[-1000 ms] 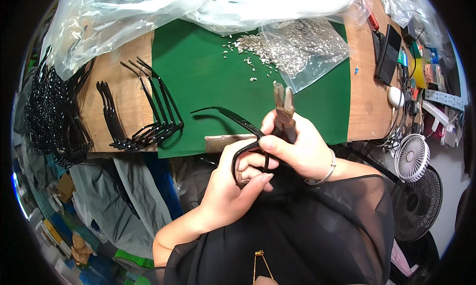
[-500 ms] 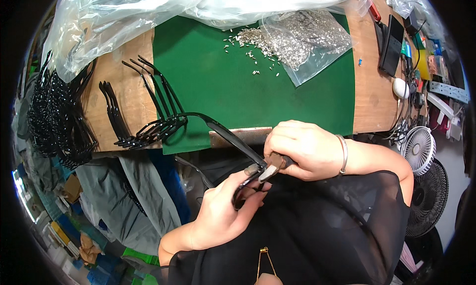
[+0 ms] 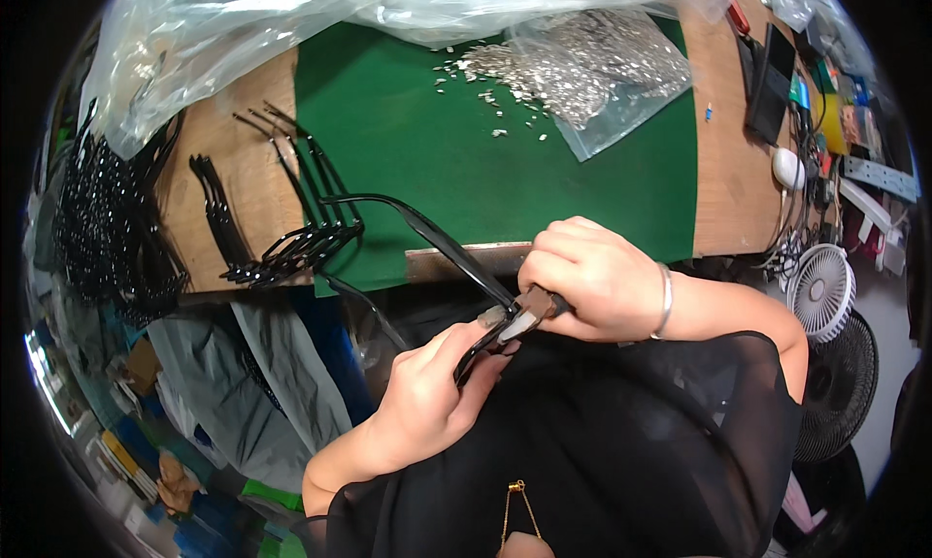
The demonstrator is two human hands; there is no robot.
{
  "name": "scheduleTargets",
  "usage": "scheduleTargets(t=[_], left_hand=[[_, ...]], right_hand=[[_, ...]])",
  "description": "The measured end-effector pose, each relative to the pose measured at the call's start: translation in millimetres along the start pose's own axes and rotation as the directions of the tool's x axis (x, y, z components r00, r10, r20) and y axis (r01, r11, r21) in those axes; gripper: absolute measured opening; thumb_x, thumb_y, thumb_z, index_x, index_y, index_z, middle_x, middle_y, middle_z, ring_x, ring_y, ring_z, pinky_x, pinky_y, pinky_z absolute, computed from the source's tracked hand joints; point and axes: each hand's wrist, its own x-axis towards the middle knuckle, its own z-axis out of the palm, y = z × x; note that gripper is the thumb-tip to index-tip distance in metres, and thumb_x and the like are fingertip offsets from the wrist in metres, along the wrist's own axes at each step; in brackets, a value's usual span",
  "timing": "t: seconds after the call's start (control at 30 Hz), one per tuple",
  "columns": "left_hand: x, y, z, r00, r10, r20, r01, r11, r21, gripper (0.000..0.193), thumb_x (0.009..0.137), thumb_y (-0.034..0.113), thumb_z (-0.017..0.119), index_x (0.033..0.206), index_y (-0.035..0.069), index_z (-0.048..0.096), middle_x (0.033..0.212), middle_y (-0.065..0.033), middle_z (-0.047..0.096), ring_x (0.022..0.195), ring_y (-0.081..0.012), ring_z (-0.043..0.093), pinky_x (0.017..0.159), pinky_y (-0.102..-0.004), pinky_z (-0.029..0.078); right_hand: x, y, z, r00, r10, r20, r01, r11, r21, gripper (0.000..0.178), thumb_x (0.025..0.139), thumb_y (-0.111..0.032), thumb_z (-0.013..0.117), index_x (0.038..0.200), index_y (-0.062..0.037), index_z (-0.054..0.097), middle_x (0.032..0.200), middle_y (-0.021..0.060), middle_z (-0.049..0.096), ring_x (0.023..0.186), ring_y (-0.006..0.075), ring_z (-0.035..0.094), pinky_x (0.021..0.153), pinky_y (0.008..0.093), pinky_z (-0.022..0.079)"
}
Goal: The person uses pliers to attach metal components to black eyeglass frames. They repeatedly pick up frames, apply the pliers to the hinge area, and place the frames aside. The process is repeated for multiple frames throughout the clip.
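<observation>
Glasses frame sits within the left grip.

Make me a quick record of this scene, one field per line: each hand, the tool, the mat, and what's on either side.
Left hand: the left hand holds a black glasses frame
Right hand: the right hand holds pliers
Tool position: jaws at the frame, near the base of one temple; whether they are closed is unclear
Mat: green mat, with a clear bag of small silvery pieces; more pieces lie loose beside it
Left side: more black frames
Right side: dark phone, white fan
</observation>
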Motion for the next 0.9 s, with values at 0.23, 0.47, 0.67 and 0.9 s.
scheduleTargets(t=[0.23, 0.47, 0.67, 0.9], left_hand=[[10.2, -3.7, -38.4, 0.962, -0.238, -0.135, 0.211, 0.96, -0.185, 0.031, 0.082, -0.002, 0.053, 0.111, -0.008, 0.044, 0.093, -0.0118, 0.06, 0.075, -0.0115, 0.057, 0.064, -0.0228, 0.048], [7.4, -23.9, -111.7, 0.97, 0.21, -0.119, -0.042, 0.634, 0.772, 0.053, 0.066, 0.013, 0.07, 0.11, -0.007, 0.049, 0.101, -0.0137, 0.056, 0.091, -0.0245, 0.052, 0.081, -0.0339, 0.042], [-7.7, -67.3, -99.8, 0.908, 0.209, -0.364, 0.208, 0.53, 0.822, 0.03, 0.061, 0.003, 0.065, 0.091, 0.004, 0.057, 0.083, -0.0091, 0.052, 0.083, -0.0274, 0.05, 0.087, -0.0403, 0.034], [-35.0, -85.4, -159.3, 0.764, 0.503, -0.405, 0.361, 0.188, 0.914, 0.044, 0.061, -0.007, 0.054, 0.102, 0.009, 0.057, 0.082, -0.0072, 0.047, 0.085, -0.0245, 0.048, 0.095, -0.0458, 0.03]], right_hand=[[-0.6, -4.7, -8.7, 0.967, 0.217, 0.135, -0.238, 0.957, 0.166, 0.024, 0.072, -0.018, 0.066, 0.083, -0.0059, 0.048, 0.076, 0.0078, 0.05, 0.074, 0.0263, 0.05, 0.068, 0.0344, 0.041], [5.3, -0.6, -9.3, 0.947, 0.306, 0.096, -0.319, 0.933, 0.169, 0.025, 0.073, -0.018, 0.065, 0.087, -0.0023, 0.051, 0.074, 0.0109, 0.051, 0.068, 0.0277, 0.052, 0.062, 0.034, 0.042], [17.6, 4.9, -3.4, 0.947, 0.319, 0.032, -0.318, 0.92, 0.231, 0.023, 0.074, -0.015, 0.064, 0.089, -0.0017, 0.052, 0.076, 0.0125, 0.054, 0.069, 0.0269, 0.055, 0.063, 0.0314, 0.043], [25.2, 5.5, -4.2, 0.91, 0.412, 0.042, -0.411, 0.883, 0.227, 0.02, 0.076, -0.015, 0.063, 0.087, -0.001, 0.054, 0.072, 0.011, 0.054, 0.064, 0.0196, 0.054, 0.062, 0.0282, 0.043]])
